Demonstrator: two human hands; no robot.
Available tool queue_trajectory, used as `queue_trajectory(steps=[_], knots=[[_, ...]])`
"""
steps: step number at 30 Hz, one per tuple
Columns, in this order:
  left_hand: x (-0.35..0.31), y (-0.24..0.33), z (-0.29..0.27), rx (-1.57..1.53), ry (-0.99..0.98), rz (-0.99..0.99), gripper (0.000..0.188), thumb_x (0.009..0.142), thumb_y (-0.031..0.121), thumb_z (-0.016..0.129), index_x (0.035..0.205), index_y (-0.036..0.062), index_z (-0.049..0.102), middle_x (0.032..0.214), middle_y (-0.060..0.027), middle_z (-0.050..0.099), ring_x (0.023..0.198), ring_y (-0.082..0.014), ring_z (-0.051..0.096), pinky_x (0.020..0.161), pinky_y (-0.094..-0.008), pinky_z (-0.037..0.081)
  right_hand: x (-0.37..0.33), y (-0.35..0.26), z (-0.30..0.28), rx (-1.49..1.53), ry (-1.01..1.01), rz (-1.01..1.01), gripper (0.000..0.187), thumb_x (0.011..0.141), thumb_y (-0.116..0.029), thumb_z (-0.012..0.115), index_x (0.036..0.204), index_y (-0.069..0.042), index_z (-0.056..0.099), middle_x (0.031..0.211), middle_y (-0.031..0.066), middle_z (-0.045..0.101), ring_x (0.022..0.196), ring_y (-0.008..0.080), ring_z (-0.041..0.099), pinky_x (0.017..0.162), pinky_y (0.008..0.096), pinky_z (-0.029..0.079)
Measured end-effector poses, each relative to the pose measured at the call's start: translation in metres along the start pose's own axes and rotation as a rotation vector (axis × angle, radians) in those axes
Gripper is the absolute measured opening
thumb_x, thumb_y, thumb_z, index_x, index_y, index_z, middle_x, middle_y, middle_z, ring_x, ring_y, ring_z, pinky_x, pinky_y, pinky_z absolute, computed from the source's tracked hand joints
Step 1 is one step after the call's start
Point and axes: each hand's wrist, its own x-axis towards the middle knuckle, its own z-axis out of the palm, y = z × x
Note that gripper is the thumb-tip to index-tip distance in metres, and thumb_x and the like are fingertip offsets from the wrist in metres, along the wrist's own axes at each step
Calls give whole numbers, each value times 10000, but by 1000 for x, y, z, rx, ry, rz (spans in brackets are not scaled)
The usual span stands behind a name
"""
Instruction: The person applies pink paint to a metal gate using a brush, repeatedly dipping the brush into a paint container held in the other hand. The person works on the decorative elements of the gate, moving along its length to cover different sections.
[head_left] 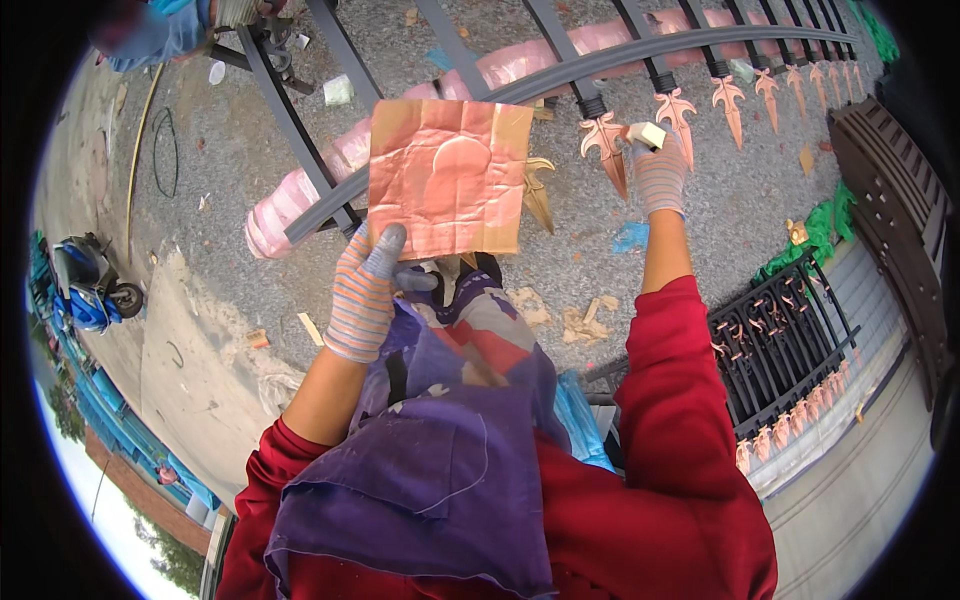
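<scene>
My left hand [366, 290], in a striped glove with grey fingertips, grips the lower left corner of a creased, square brown sheet [448, 178]. Shiny copper-pink paint is smeared over it, wettest in a round patch. In my gloved right hand [662, 178] is a small cream-coloured block [647, 135] with a pinkish end; whether it is a brush or a sponge I cannot tell. That end is at a copper-pink spearhead finial [604, 152] on a dark grey metal fence panel [560, 75]. Beside the sheet, another finial [538, 192] is gold-coloured.
Pink wrapped padding [285, 212] lies under the panel. Another person's gloved hand [238, 10] is at the top left. A black railing [780, 345] stands at the right, near green netting [825, 235] and brown slatted metal [890, 220]. A scooter [90, 280] is parked far left.
</scene>
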Motion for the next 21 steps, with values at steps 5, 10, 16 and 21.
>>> queue_trajectory(steps=[5,10,16,21], knots=[[1,1,2,-7,-11,11,401,879,232,674,1210,51,537,1001,-93,644,696,-202,678,545,-324,593,-1,4,-4,-12,99,-67,231,806,-205,704,997,-78,673,934,157,664,864,333,640,780,395,494],[0,1,8,-78,-11,9,368,870,221,683,1169,56,545,944,-80,644,682,-180,673,547,-307,595,-5,34,9,298,27,-3,245,804,-164,690,1033,-83,662,934,150,657,880,337,635,803,387,490],[0,-3,4,-103,-23,13,334,873,217,679,1135,58,548,907,-82,648,679,-189,674,544,-313,596,-23,44,30,-220,-30,-151,358,771,-241,715,1087,-85,646,995,181,654,921,355,632,807,422,497],[-3,-9,-5,-62,-5,11,396,923,237,614,1262,56,516,1074,-72,632,811,-173,664,577,-319,593,-48,64,3,-196,-22,73,388,782,-316,709,1036,-34,636,982,221,643,924,388,623,800,437,495]])
